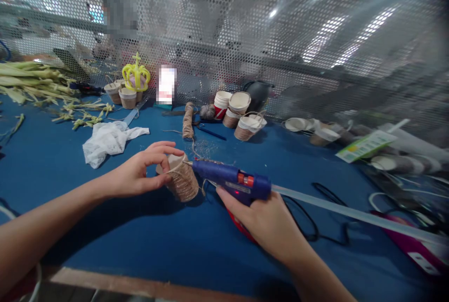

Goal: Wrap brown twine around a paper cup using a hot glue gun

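My left hand pinches the rim of a paper cup wrapped in twine, which is tilted above the blue table. In my right hand is a blue glue gun, its metal nozzle at the cup's rim. A long clear glue stick runs out of the back of the gun to the right. Twine trails from the cup towards a twine bundle lying behind it. My right fingers around the gun's handle are partly hidden.
A crumpled white cloth lies left. Behind are several wrapped cups, a yellow crown, a lit phone and a blue pen. A black cable and purple power strip lie right. Perforated metal borders the back.
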The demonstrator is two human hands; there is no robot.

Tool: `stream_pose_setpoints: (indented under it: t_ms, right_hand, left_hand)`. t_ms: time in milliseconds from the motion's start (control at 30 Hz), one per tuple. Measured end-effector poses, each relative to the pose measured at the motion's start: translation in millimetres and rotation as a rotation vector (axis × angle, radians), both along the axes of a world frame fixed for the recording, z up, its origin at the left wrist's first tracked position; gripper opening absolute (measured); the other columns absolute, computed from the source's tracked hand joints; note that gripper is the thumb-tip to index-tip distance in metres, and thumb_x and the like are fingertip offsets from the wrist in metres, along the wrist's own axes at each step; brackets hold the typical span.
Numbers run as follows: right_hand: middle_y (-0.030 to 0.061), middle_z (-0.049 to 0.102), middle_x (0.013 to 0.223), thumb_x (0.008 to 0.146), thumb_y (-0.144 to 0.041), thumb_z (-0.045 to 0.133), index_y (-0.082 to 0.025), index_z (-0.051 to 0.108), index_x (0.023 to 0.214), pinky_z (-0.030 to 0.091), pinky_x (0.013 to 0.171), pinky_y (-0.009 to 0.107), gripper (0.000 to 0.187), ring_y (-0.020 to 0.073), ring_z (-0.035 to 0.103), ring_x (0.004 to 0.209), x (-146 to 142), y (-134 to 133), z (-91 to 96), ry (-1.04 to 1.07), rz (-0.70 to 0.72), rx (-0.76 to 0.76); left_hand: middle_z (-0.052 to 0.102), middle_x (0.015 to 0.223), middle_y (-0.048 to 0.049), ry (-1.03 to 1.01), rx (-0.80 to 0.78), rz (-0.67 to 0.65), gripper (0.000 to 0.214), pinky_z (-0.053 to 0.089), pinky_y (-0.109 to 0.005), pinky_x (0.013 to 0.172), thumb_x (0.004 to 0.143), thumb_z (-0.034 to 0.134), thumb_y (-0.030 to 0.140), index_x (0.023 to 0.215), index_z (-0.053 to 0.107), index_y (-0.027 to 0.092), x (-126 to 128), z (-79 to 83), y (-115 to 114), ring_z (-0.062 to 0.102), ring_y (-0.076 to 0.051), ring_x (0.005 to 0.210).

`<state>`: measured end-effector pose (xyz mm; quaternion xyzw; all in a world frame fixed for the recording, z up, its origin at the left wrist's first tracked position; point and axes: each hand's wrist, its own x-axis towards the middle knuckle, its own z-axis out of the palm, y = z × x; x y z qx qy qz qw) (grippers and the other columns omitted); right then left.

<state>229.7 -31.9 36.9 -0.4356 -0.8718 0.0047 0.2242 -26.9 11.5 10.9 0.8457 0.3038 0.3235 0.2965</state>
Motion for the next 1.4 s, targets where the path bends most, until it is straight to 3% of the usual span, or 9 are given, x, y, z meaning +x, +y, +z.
stream_pose_setpoints:
  t_ms: [133, 300, 467, 600, 800, 1000, 1267, 1400]
  right_hand:
    - [0.0038, 0.07, 0.064, 0.08, -0.014, 0.045, -0.024, 0.07, 0.094, 0.05, 0.065, 0.031, 0.03, 0.0213, 0.066, 0.07, 3, -4, -3.7, -0.109, 0.08, 0.078]
    - [0.004, 0.071, 0.068, 0.079, -0.009, 0.044, -0.023, 0.07, 0.095, 0.05, 0.068, 0.032, 0.033, 0.0215, 0.067, 0.074, 3, -4, -5.2, -0.102, 0.075, 0.117]
    - [0.004, 0.071, 0.067, 0.078, -0.014, 0.047, -0.025, 0.07, 0.091, 0.05, 0.07, 0.034, 0.029, 0.0233, 0.067, 0.078, 1, -5, -4.2, 0.029, 0.078, 0.022]
    - [0.0036, 0.07, 0.062, 0.076, -0.02, 0.051, -0.025, 0.07, 0.089, 0.051, 0.065, 0.033, 0.024, 0.0243, 0.066, 0.074, 1, -3, -2.3, 0.104, -0.003, -0.06]
    - [0.0041, 0.069, 0.062, 0.076, -0.024, 0.051, -0.025, 0.071, 0.088, 0.05, 0.064, 0.033, 0.023, 0.0238, 0.065, 0.072, 1, -3, 0.3, 0.103, 0.004, -0.093]
    - [0.0054, 0.067, 0.061, 0.077, -0.028, 0.05, -0.021, 0.07, 0.083, 0.048, 0.054, 0.03, 0.022, 0.0204, 0.062, 0.057, 0, 5, -0.9, 0.136, -0.069, -0.098]
    - [-0.0012, 0.058, 0.047, 0.076, -0.033, 0.055, -0.022, 0.065, 0.069, 0.047, 0.049, 0.028, 0.016, 0.0146, 0.053, 0.042, -3, 9, -2.5, 0.386, -0.117, -0.307]
    - [-0.0037, 0.044, 0.036, 0.082, -0.034, 0.05, -0.021, 0.046, 0.045, 0.045, 0.047, 0.025, 0.039, 0.0109, 0.046, 0.036, -6, 12, -0.2, 0.486, -0.168, -0.473]
  left_hand:
    - [0.053, 0.125, -0.0097, 0.002, -0.002, 0.005, 0.012, 0.028, -0.044, 0.106, 0.081, 0.054, 0.019, 0.07, 0.049, 0.017, 1, 0.0, 0, 0.031, -0.023, 0.129]
    - [0.053, 0.126, -0.0097, -0.005, 0.002, 0.009, 0.011, 0.028, -0.045, 0.106, 0.08, 0.055, 0.02, 0.072, 0.049, 0.017, 1, -0.6, 1, 0.032, -0.023, 0.129]
    - [0.054, 0.125, -0.01, 0.005, 0.004, 0.003, 0.013, 0.028, -0.046, 0.105, 0.081, 0.054, 0.019, 0.07, 0.049, 0.016, 0, -0.3, 0, 0.032, -0.023, 0.129]
    - [0.053, 0.126, -0.0105, 0.002, 0.003, 0.004, 0.011, 0.028, -0.047, 0.105, 0.081, 0.054, 0.02, 0.071, 0.049, 0.017, 0, 0.5, 0, 0.032, -0.024, 0.129]
    - [0.054, 0.126, -0.0103, 0.002, 0.0, 0.005, 0.012, 0.028, -0.047, 0.105, 0.08, 0.054, 0.019, 0.07, 0.049, 0.016, 0, 1.6, 0, 0.032, -0.025, 0.129]
    - [0.054, 0.125, -0.0108, -0.008, 0.001, -0.009, 0.011, 0.029, -0.047, 0.105, 0.081, 0.054, 0.019, 0.07, 0.05, 0.016, 1, 1.5, -1, 0.033, -0.025, 0.129]
    - [0.054, 0.125, -0.0105, -0.008, 0.007, -0.003, 0.01, 0.029, -0.047, 0.105, 0.08, 0.054, 0.019, 0.071, 0.051, 0.016, 1, 0.4, -1, 0.032, -0.025, 0.129]
    - [0.054, 0.123, -0.0105, -0.007, 0.015, 0.0, 0.011, 0.03, -0.046, 0.105, 0.081, 0.053, 0.019, 0.07, 0.051, 0.016, 1, 1.8, -1, 0.034, -0.024, 0.128]
